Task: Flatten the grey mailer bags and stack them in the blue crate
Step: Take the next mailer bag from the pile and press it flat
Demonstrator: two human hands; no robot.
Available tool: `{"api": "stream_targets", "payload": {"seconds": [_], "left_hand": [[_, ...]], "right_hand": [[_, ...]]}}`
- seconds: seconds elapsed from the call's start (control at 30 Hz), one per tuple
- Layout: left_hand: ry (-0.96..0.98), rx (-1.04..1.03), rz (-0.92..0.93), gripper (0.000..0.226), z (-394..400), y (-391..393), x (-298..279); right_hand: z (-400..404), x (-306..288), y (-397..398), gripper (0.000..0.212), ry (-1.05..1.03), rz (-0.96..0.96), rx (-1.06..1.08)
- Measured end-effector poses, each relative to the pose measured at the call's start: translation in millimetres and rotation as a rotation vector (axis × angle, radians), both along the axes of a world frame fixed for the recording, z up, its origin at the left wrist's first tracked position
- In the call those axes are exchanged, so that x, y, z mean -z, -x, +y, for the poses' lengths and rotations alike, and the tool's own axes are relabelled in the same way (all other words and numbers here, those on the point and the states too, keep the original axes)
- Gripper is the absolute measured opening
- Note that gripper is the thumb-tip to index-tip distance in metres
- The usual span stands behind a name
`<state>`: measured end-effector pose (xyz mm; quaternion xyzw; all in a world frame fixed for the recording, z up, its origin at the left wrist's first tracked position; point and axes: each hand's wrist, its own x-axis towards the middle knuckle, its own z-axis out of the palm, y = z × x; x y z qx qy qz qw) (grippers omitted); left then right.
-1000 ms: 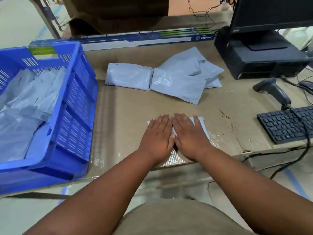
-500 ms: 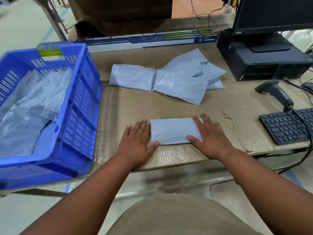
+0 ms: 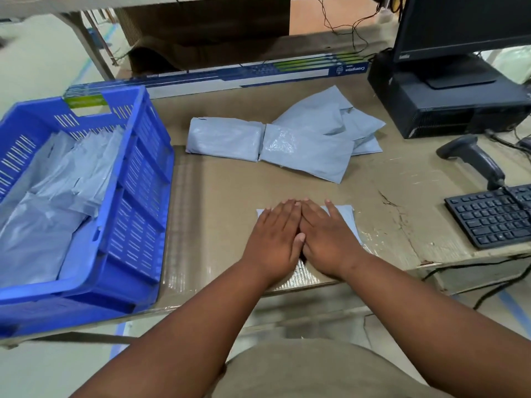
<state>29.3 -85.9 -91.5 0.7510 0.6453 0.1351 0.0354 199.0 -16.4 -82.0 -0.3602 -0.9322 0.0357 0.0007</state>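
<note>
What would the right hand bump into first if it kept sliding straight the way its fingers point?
Probably the pile of grey mailer bags farther back on the table. The right hand lies flat on one mailer bag, fingers aimed away from the person, with only bare table between.

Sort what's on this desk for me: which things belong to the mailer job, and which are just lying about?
Job: mailer under both hands, left hand, right hand, pile of grey mailers, blue crate.

Lying about: keyboard, barcode scanner, computer, long printed box.
</note>
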Motion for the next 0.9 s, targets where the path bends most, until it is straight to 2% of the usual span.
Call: {"api": "stream_targets", "payload": {"seconds": [0.1, 0.3, 0.53, 0.67, 0.7, 0.8, 0.9], "left_hand": [[0.021, -0.029, 0.012, 0.07, -3.4, 13.0, 7.3], [0.114, -0.094, 0.08, 0.091, -14.4, 42.8, 12.0], [0.287, -0.12, 0.109, 0.1, -21.6, 61.5, -0.3], [0.359, -0.146, -0.088, 0.097, 3.0, 49.7, -48.1], [0.354, -0.123, -0.085, 0.096, 12.7, 44.2, -59.6], [0.416, -0.051, 0.102, 0.087, 39.3, 24.3, -78.5], [0.437, -0.095, 0.256, 0.06, 54.1, 10.7, -87.6]], "right_hand": [[1.3, -1.8, -6.0, 0.073, -0.001, -0.001, 0.026], [4.2, -3.9, -21.9, 0.096, 0.009, 0.014, 0.167], [11.5, -4.1, -51.9, 0.105, 0.176, 0.09, 0.22], [26.4, -19.4, -53.3, 0.1, 0.272, 0.102, 0.201], [31.9, -25.4, -52.1, 0.1, 0.268, 0.083, 0.18], [45.8, -41.8, -45.1, 0.099, 0.217, 0.002, 0.095], [53.1, -51.4, -40.0, 0.103, 0.201, -0.03, 0.064]]}}
